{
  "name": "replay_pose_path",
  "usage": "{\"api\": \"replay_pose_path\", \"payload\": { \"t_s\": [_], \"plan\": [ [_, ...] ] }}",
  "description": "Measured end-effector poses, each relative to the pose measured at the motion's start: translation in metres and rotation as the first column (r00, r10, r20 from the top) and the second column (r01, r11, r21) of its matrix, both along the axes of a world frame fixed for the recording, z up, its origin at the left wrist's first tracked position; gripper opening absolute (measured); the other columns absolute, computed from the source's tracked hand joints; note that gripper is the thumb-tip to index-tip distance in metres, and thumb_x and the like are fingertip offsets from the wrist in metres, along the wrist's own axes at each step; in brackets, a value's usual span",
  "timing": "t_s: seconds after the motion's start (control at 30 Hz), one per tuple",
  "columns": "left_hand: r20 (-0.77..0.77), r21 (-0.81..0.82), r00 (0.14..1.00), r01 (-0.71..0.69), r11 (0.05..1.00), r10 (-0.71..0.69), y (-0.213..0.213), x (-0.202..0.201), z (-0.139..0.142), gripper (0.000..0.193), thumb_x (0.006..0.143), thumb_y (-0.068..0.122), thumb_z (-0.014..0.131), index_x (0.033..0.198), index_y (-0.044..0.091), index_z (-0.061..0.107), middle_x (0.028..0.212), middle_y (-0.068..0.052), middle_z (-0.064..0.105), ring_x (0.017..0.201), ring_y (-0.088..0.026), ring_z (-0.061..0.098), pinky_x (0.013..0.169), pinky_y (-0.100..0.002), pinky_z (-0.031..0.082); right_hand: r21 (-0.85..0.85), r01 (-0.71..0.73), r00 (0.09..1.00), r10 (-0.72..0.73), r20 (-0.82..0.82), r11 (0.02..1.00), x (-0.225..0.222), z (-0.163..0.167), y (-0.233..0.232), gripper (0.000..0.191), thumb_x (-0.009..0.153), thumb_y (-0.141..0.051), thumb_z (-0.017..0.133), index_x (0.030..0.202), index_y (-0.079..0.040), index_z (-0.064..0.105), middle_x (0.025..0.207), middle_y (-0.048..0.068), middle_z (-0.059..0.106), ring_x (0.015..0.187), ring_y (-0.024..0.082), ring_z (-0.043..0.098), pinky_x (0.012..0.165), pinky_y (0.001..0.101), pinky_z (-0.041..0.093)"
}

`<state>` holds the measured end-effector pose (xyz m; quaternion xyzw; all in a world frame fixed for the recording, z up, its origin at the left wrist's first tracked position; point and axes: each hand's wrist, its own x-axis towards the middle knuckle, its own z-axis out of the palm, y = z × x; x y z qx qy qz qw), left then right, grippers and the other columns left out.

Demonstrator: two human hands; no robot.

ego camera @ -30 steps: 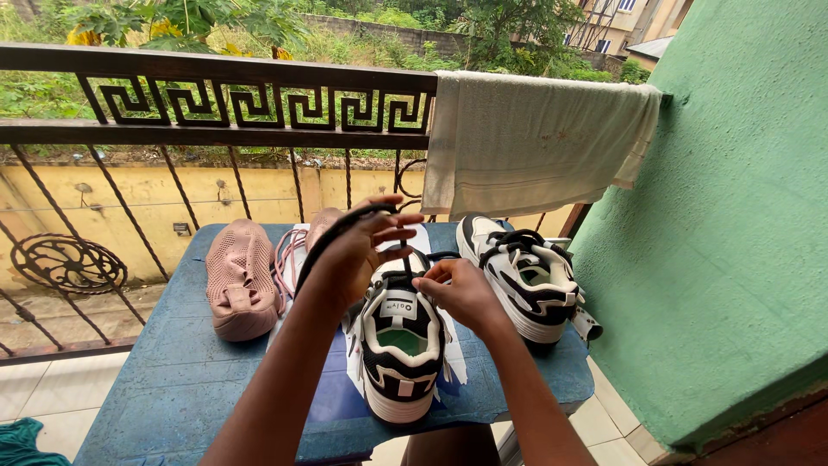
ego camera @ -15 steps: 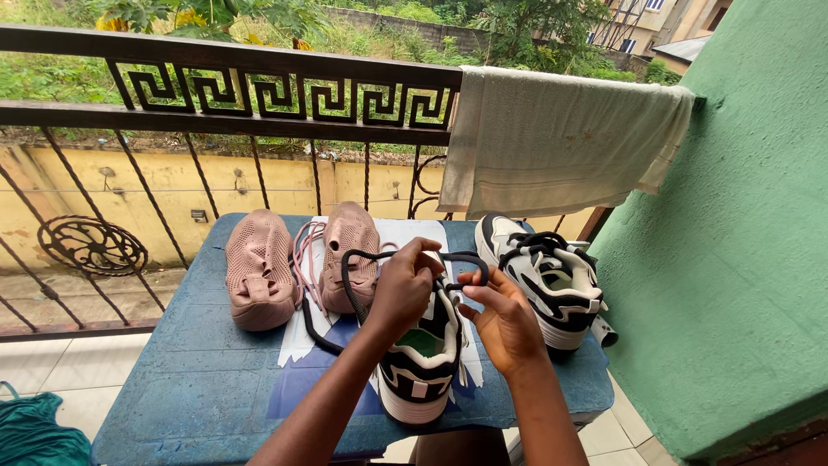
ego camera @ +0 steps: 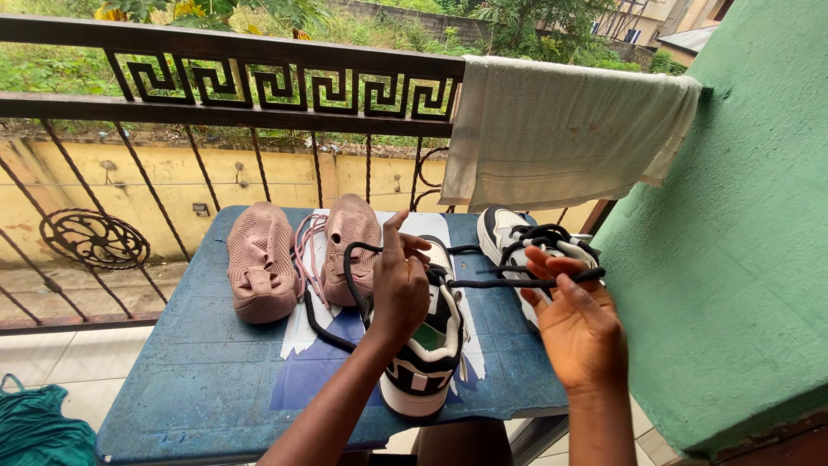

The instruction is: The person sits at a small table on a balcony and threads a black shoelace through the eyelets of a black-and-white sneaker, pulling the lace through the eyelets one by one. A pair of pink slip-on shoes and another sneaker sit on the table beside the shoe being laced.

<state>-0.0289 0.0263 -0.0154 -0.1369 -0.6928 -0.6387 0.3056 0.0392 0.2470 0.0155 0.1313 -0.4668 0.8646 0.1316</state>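
Since half a second ago, both hands have drawn apart, pulling the black lace (ego camera: 509, 281) taut.

Left hand (ego camera: 399, 289) pinches one end over the black-and-white sneaker (ego camera: 425, 367) on the blue worktop (ego camera: 207, 371); right hand (ego camera: 576, 321) grips the other. Balcony railing (ego camera: 259, 82), towel (ego camera: 565, 129) and green wall (ego camera: 742, 259) surround it; the sneaker's front is hidden.

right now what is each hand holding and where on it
Both hold the black shoelace of the black and white sneaker: the left hand grips it at the shoe's eyelets, the right hand pulls its free length taut sideways.
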Motion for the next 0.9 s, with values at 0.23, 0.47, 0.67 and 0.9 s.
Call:
{"api": "replay_pose_path", "payload": {
  "t_s": [0.23, 0.47, 0.67, 0.9],
  "plan": [
    [0.036, 0.429, 0.998, 0.033, 0.903, -0.054, 0.001, 0.009, 0.012, 0.034, 0.095, -0.001, 0.043, 0.128, 0.000, 0.053, 0.090, -0.010, 0.066, 0.076, -0.017, 0.063, 0.072, -0.033, 0.057, 0.782, 0.004, 0.850, -0.415, 0.326, 0.623, -0.007, -0.003, 0.014, 0.048, 0.097, -0.044, 0.059, 0.088, -0.001, 0.077, 0.085, 0.014, 0.081, 0.070, 0.019, 0.068, 0.065, 0.0318, 0.054],
    [0.159, -0.493, 0.987, 0.057, 0.868, 0.025, 0.022, 0.045, 0.015, 0.022, 0.085, 0.017, 0.067, 0.100, 0.001, 0.069, 0.095, -0.019, 0.070, 0.097, -0.035, 0.062, 0.087, -0.046, 0.049, 0.867, -0.356, 0.730, -0.475, 0.492, 0.350, -0.011, -0.012, -0.004, 0.069, 0.091, -0.058, 0.068, 0.066, 0.007, 0.070, 0.056, 0.015, 0.067, 0.046, 0.021, 0.065, 0.048, 0.0342, 0.051],
    [0.139, -0.676, 0.990, 0.076, 0.733, 0.026, 0.023, 0.063, 0.009, 0.016, 0.080, 0.009, 0.066, 0.093, 0.001, 0.064, 0.097, -0.020, 0.071, 0.098, -0.040, 0.062, 0.088, -0.049, 0.049, 0.648, -0.307, 0.865, -0.079, 0.495, 0.697, -0.002, 0.013, -0.018, 0.048, 0.091, -0.045, 0.068, 0.083, 0.002, 0.073, 0.067, 0.012, 0.072, 0.055, 0.015, 0.065, 0.049, 0.0273, 0.046],
    [0.255, -0.683, 0.966, 0.153, 0.714, 0.037, 0.023, 0.069, 0.017, 0.029, 0.084, 0.015, 0.068, 0.103, -0.003, 0.056, 0.086, -0.024, 0.069, 0.092, -0.042, 0.066, 0.083, -0.050, 0.052, 0.490, -0.068, 0.943, -0.105, 0.316, 0.869, -0.021, 0.022, -0.035, 0.029, 0.089, -0.026, 0.069, 0.110, -0.005, 0.072, 0.092, 0.009, 0.076, 0.075, 0.013, 0.069, 0.061, 0.0266, 0.056]
  ]
}}
